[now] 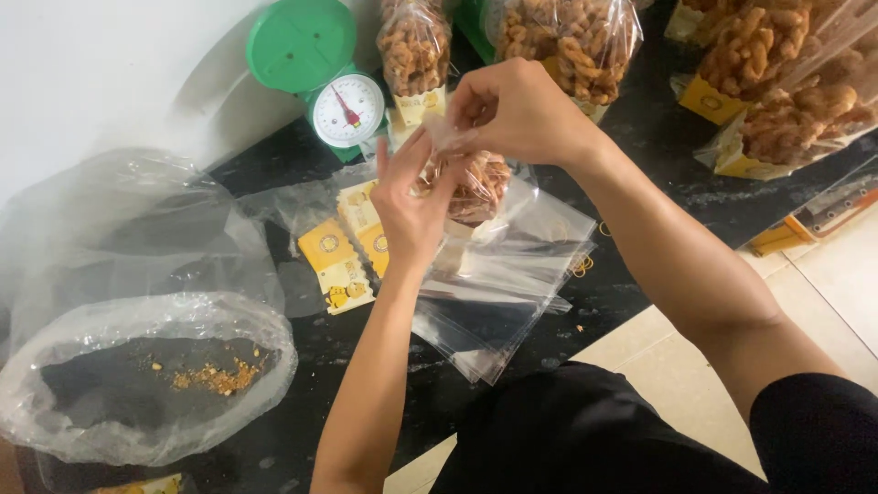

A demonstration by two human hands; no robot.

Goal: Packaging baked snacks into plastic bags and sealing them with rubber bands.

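Green scale (pixel 325 82) and filled snack bags (pixel 567 41) block the far side.

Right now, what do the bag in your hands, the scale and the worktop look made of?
Bag: thin clear plastic film, glossy and crinkled, pinched at the neck by the right hand and left hand. Scale: green body and pan, probably moulded plastic, white dial. Worktop: dark, speckled, looks like polished stone.

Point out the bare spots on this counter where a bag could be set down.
Bare dark counter lies right of the flat clear bags, below the filled snack bags. A small patch lies between the crumb-lined plastic bag and the left hand. Around the green scale it is crowded.
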